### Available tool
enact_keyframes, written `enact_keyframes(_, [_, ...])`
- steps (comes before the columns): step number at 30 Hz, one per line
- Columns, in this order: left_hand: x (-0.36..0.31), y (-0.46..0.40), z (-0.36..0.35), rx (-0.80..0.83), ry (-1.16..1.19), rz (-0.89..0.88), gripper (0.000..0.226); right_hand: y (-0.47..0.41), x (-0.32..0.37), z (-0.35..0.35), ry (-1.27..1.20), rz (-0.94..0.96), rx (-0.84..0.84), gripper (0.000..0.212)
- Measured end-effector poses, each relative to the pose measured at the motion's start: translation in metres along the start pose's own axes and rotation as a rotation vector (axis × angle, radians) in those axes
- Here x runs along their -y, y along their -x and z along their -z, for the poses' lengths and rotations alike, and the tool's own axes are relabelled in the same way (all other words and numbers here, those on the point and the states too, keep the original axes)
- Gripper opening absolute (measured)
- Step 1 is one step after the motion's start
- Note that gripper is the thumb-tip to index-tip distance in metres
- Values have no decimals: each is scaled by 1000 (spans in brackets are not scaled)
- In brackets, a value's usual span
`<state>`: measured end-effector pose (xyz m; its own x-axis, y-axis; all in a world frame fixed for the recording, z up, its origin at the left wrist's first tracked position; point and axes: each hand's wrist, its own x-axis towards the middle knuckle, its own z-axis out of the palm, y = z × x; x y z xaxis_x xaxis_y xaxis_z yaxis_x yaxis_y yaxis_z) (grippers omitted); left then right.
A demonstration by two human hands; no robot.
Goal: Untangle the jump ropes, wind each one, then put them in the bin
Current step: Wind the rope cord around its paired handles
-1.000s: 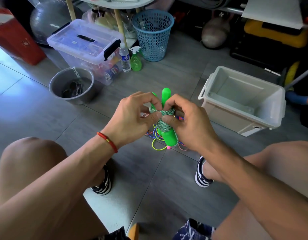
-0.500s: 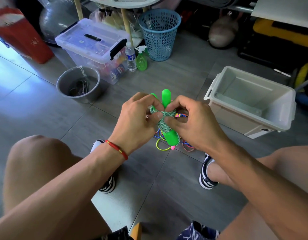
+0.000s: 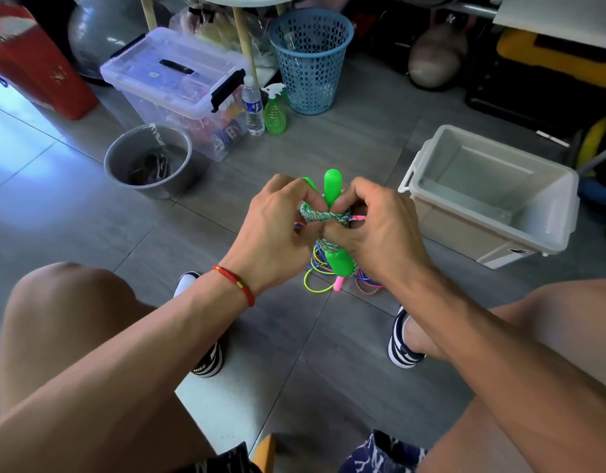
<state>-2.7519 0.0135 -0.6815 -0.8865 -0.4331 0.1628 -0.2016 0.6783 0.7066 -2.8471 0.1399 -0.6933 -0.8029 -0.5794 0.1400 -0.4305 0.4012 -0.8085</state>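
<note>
A green jump rope (image 3: 332, 191) with bright green handles is held upright between my knees, its green-white braided cord (image 3: 323, 215) wound around the handles. My left hand (image 3: 277, 230) and my right hand (image 3: 376, 227) both pinch the cord at the wraps, fingers curled. Below them on the floor lies a tangle of other ropes (image 3: 328, 278) in yellow, blue, red and pink, partly hidden by my hands. The white open bin (image 3: 492, 192) stands on the floor to the right, apparently with nothing inside.
A grey bucket (image 3: 148, 162) stands to the left. Behind it are a clear lidded box (image 3: 178, 83), a water bottle (image 3: 253, 107), a green spray bottle (image 3: 275, 110) and a blue mesh basket (image 3: 310, 59). My feet and knees flank the rope pile.
Both hands have stayed on the green rope, with the fingers shifting on the cord wraps. The camera view has drifted slightly.
</note>
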Motion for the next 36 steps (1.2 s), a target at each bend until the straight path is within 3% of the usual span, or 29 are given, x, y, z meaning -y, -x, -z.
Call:
enact_keyframes(9, [1, 0, 2, -7, -8, 39, 22, 3, 1, 0, 42, 36, 57, 26])
enact_keyframes(14, [6, -2, 7, -33, 14, 56, 21, 1, 0, 9, 39, 102, 150, 12])
enact_keyframes(18, [5, -5, 11, -32, 33, 50, 23, 10, 4, 3, -25, 136, 93, 17])
enact_keyframes(21, [7, -6, 10, -19, 152, 103, 20, 6, 2, 1, -155, -16, 58, 20])
enact_keyframes(24, [10, -7, 8, -26, 465, 155, 39, 0, 4, 6, -280, -108, 26, 21])
enact_keyframes(26, [10, -6, 4, 24, 709, 245, 49, 0, 7, 8, -333, -138, 1, 23])
enact_keyframes(28, [9, -4, -1, 136, 822, 283, 45, 2, 9, 5, -307, -144, 13, 25])
enact_keyframes(31, [9, -2, -5, 231, 800, 282, 33, 4, 7, -1, -201, -143, 27, 24])
enact_keyframes(36, [20, 0, 2, 302, 677, 186, 34, 5, 0, 4, -218, -139, 182, 15])
